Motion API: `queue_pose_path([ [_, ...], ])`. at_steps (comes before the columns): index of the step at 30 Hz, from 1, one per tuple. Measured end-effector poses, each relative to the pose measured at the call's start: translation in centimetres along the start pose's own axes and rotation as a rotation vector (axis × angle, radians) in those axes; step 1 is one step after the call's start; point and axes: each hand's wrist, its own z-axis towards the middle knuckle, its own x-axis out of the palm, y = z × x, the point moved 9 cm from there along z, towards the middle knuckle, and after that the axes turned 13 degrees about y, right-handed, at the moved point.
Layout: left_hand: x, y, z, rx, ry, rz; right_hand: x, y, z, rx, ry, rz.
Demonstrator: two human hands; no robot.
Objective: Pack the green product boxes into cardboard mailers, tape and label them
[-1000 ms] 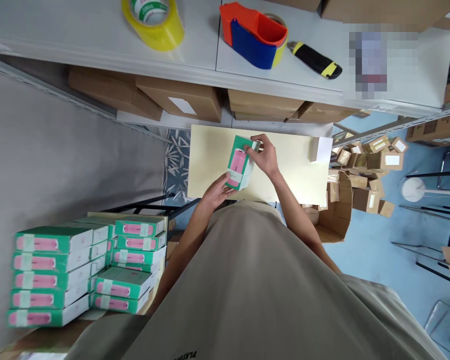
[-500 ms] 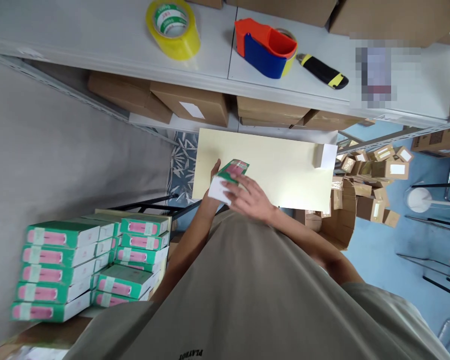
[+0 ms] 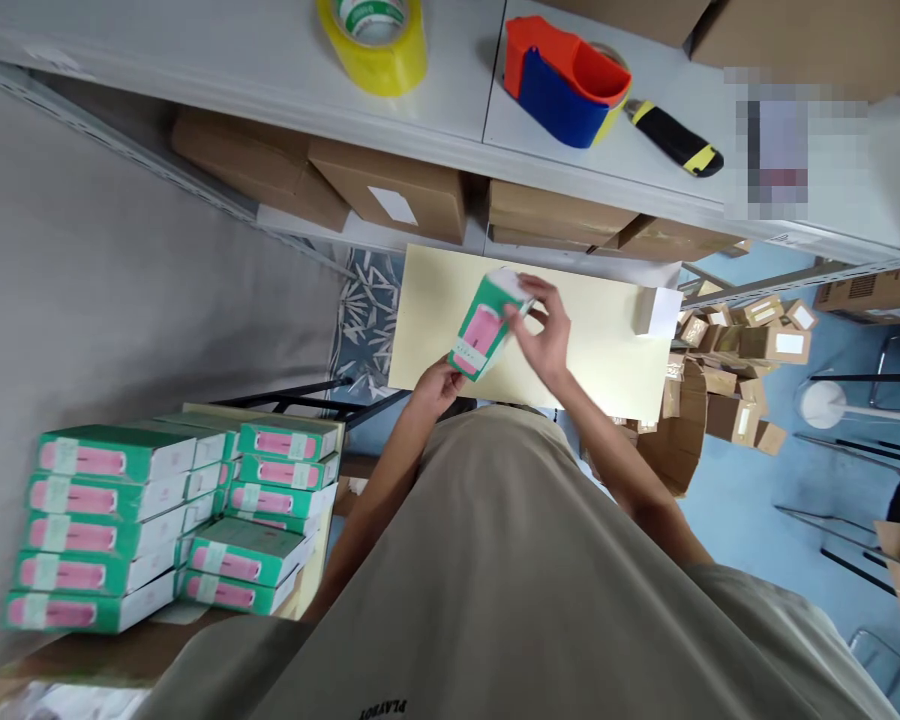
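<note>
A small green box (image 3: pixel 487 322) with a pink picture and a white end is held tilted above the cream tabletop (image 3: pixel 600 375). My left hand (image 3: pixel 436 388) grips its lower corner, fingers closed on it. At the upper white end, my right hand (image 3: pixel 546 330) has its thumb on the box's edge and its fingers curled around the far side. A small white box (image 3: pixel 658 312) stands at the right end of the tabletop, apart from both hands.
Green boxes (image 3: pixel 105 500) are stacked at lower left. On the grey shelf (image 3: pixel 217 70) ahead lie yellow tape (image 3: pixel 382 60), a tape dispenser (image 3: pixel 562 85) and a utility knife (image 3: pixel 675 138). Cardboard boxes (image 3: pixel 390 190) fill the level below; more cartons (image 3: pixel 780 345) lie on the floor at right.
The green box has turned, its pink-pictured face now facing up and its white end pointing away from me. My right hand has moved up to that end; my left now grips the near corner.
</note>
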Motion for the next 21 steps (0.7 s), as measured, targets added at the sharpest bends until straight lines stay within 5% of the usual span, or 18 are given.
queue_pose_path([
  [3,-0.5,-2.0,-2.7,0.114,-0.055,0.152,-1.1,-4.4,2.6,0.186,-0.088,0.204],
  [7,1.1,-6.7,-6.0,0.297,-0.026,0.508,1.1,-10.0,2.7,0.442,-0.03,0.367],
  [11,2.6,-10.2,-7.5,0.386,0.03,0.645,6.9,-12.8,-0.6,0.686,0.11,0.488],
  [17,2.5,-12.2,-6.7,0.403,0.075,0.65,18.3,-12.4,-8.1,0.992,0.446,0.676],
  [21,1.2,-12.7,-5.5,0.387,0.092,0.773,21.7,-12.5,-11.0,1.138,0.497,0.733],
])
